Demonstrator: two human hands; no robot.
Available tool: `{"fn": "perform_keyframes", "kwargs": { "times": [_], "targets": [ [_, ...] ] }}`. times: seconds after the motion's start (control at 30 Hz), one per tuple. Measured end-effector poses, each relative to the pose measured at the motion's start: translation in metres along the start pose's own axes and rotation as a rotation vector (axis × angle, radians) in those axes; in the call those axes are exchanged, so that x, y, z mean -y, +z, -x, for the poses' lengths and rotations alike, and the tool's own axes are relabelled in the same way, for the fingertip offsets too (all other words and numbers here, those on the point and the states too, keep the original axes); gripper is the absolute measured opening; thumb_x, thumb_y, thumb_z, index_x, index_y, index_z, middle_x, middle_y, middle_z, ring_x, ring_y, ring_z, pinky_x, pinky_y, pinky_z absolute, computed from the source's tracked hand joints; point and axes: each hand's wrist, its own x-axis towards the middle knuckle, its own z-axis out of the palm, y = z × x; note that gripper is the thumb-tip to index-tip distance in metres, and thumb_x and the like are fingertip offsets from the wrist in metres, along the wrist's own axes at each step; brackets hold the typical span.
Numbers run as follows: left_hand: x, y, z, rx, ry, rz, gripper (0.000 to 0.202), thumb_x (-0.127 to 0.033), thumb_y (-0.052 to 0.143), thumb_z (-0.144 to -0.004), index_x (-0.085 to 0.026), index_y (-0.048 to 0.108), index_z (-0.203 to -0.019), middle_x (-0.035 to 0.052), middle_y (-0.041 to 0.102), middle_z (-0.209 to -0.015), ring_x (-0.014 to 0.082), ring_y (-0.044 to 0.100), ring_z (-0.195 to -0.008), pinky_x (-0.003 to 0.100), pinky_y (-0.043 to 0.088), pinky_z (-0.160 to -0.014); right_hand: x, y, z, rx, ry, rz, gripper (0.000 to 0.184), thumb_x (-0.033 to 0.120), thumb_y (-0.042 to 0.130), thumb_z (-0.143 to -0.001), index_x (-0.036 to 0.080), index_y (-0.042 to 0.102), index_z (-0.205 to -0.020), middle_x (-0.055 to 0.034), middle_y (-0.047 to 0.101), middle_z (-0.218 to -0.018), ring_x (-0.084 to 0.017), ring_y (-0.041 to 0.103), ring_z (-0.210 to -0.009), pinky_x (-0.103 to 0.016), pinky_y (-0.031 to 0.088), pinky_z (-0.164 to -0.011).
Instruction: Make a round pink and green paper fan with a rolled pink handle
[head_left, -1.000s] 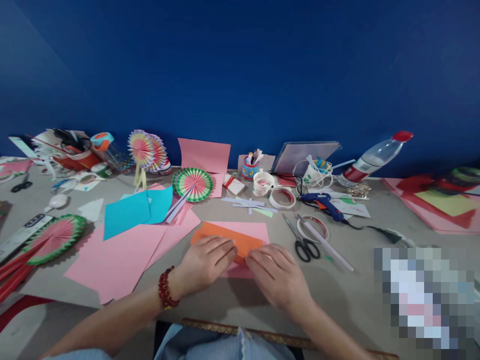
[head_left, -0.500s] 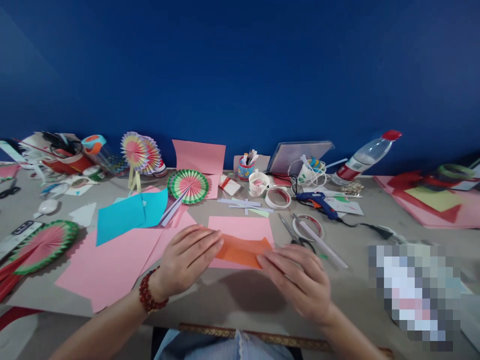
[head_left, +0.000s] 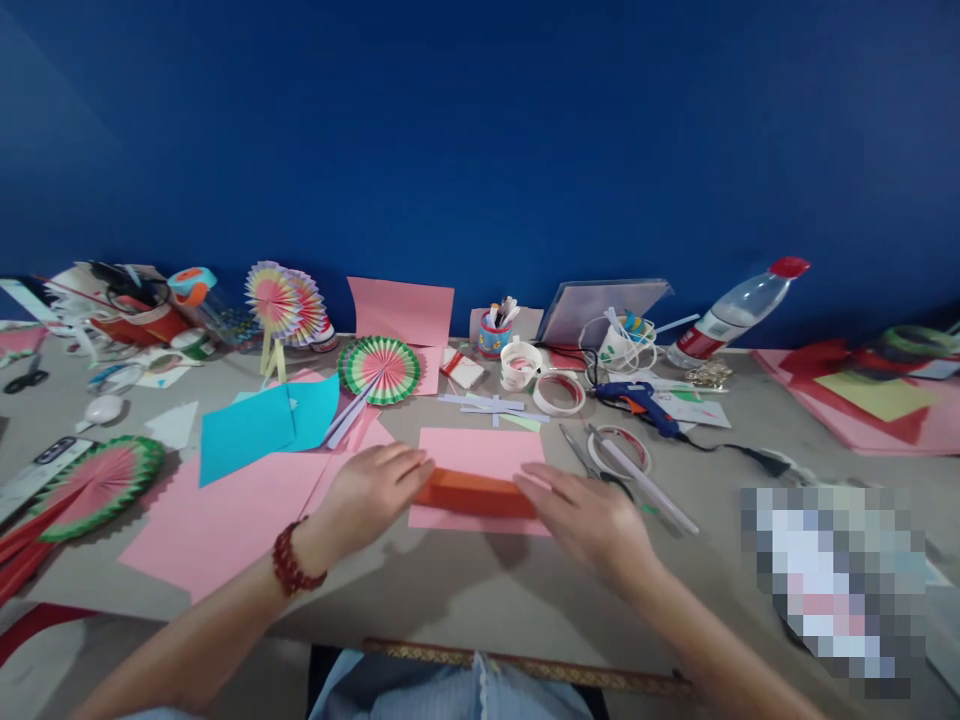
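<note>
An orange sheet of paper (head_left: 478,494), bent lengthwise into a narrow strip shape, spans the gap between my two hands. My left hand (head_left: 367,500) grips its left end, fingers pressed together on it. At the right end my right hand (head_left: 589,510) pinches the same paper. Beneath it lies a pink sheet (head_left: 480,450) on the grey table. Scissors (head_left: 589,458) rest just beyond my right hand, partly hidden. Pink paper (head_left: 232,515) and blue paper (head_left: 255,430) spread out to the left of my left hand.
Behind the hands stand a round folded-paper fan (head_left: 379,370), paper strips (head_left: 491,405), tape rolls (head_left: 559,393) and a blue glue gun (head_left: 637,402). A tilted plastic bottle (head_left: 735,315) is at the back right. Another paper fan (head_left: 97,480) lies at left.
Both hands have lowered the orange paper towards the pink sheet and moved slightly apart. The paper has gone from a wider, tilted piece to a narrower, darker-looking folded one.
</note>
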Motion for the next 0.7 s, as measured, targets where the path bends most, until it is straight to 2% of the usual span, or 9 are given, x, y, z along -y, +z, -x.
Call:
{"fn": "perform_keyframes", "kwargs": {
  "times": [0.1, 0.17, 0.23, 0.27, 0.33, 0.4, 0.47, 0.57, 0.7],
  "targets": [
    [0.010, -0.020, -0.018, -0.130, -0.076, -0.013, 0.029, -0.015, 0.050, -0.096, -0.016, 0.066, -0.120, 0.0124, 0.071, -0.121, 0.0251, 0.065, -0.115, 0.041, 0.055, -0.098, -0.006, -0.020, -0.022, -0.109, 0.047, 0.052, 0.033, 0.010, 0.057, -0.093, 0.021, 0.069, -0.121, -0.0081, 0.073, -0.120, -0.017, 0.073, -0.090, -0.025, 0.055, -0.076],
    [0.008, -0.028, -0.016, -0.257, -0.069, -0.020, 0.036, -0.013, 0.052, -0.095, -0.020, 0.062, -0.129, 0.0118, 0.066, -0.132, 0.0256, 0.060, -0.125, 0.043, 0.051, -0.104, -0.005, -0.027, -0.022, -0.229, 0.016, 0.060, 0.039, 0.008, 0.061, -0.090, 0.022, 0.066, -0.126, -0.0101, 0.072, -0.121, -0.021, 0.071, -0.096, -0.032, 0.054, -0.085],
    [0.001, -0.025, -0.003, -0.309, 0.000, -0.031, 0.040, -0.011, 0.053, -0.094, -0.022, 0.060, -0.132, 0.0105, 0.065, -0.134, 0.0242, 0.059, -0.126, 0.046, 0.046, -0.109, -0.001, -0.024, -0.010, -0.250, -0.016, 0.033, 0.039, 0.008, 0.060, -0.090, 0.022, 0.067, -0.125, -0.0107, 0.073, -0.120, -0.023, 0.069, -0.098, -0.036, 0.053, -0.088],
    [-0.003, -0.019, 0.005, -0.279, 0.034, -0.037, 0.039, -0.010, 0.052, -0.094, -0.021, 0.060, -0.131, 0.0102, 0.066, -0.133, 0.0235, 0.059, -0.126, 0.047, 0.042, -0.112, 0.001, -0.018, 0.000, -0.215, -0.028, 0.013, 0.035, 0.008, 0.057, -0.092, 0.021, 0.068, -0.122, -0.0110, 0.073, -0.119, -0.022, 0.068, -0.098, -0.036, 0.053, -0.087],
    [-0.010, -0.001, 0.022, -0.138, 0.036, -0.047, 0.034, -0.009, 0.050, -0.096, -0.017, 0.063, -0.127, 0.0107, 0.066, -0.133, 0.0239, 0.057, -0.126, 0.049, 0.037, -0.114, 0.004, -0.001, 0.021, -0.098, -0.047, 0.005, 0.034, 0.005, 0.048, -0.094, 0.019, 0.071, -0.116, -0.0102, 0.075, -0.114, -0.019, 0.068, -0.088, -0.033, 0.053, -0.081],
    [-0.015, 0.020, 0.035, 0.033, 0.063, -0.041, 0.031, -0.010, 0.047, -0.097, -0.016, 0.064, -0.123, 0.0117, 0.063, -0.137, 0.0253, 0.057, -0.125, 0.048, 0.042, -0.110, 0.006, 0.017, 0.039, -0.002, -0.055, -0.025, 0.034, 0.004, 0.046, -0.094, 0.018, 0.073, -0.110, -0.0082, 0.076, -0.106, -0.018, 0.066, -0.085, -0.032, 0.052, -0.078],
    [-0.017, 0.038, 0.044, 0.143, 0.068, -0.018, 0.030, -0.010, 0.047, -0.097, -0.014, 0.065, -0.121, 0.0128, 0.060, -0.139, 0.0255, 0.057, -0.124, 0.044, 0.047, -0.105, 0.007, 0.031, 0.051, 0.095, -0.053, -0.058, 0.033, 0.005, 0.046, -0.095, 0.018, 0.073, -0.108, -0.0079, 0.076, -0.103, -0.018, 0.065, -0.085, -0.032, 0.051, -0.078],
    [-0.019, 0.051, 0.052, 0.220, 0.031, 0.029, 0.033, -0.011, 0.047, -0.098, -0.015, 0.062, -0.127, 0.0128, 0.059, -0.140, 0.0240, 0.058, -0.122, 0.041, 0.050, -0.101, 0.007, 0.040, 0.058, 0.177, -0.033, -0.073, 0.031, 0.007, 0.047, -0.094, 0.019, 0.072, -0.108, -0.0078, 0.075, -0.103, -0.019, 0.063, -0.086, -0.032, 0.050, -0.078],
    [-0.023, 0.051, 0.058, 0.255, -0.008, 0.084, 0.036, -0.013, 0.048, -0.098, -0.017, 0.059, -0.132, 0.0134, 0.060, -0.138, 0.0250, 0.055, -0.125, 0.044, 0.048, -0.103, 0.008, 0.040, 0.061, 0.215, -0.014, -0.069, 0.031, 0.008, 0.049, -0.093, 0.020, 0.071, -0.110, -0.0080, 0.074, -0.105, -0.020, 0.061, -0.089, -0.033, 0.048, -0.081]
  ]
}}
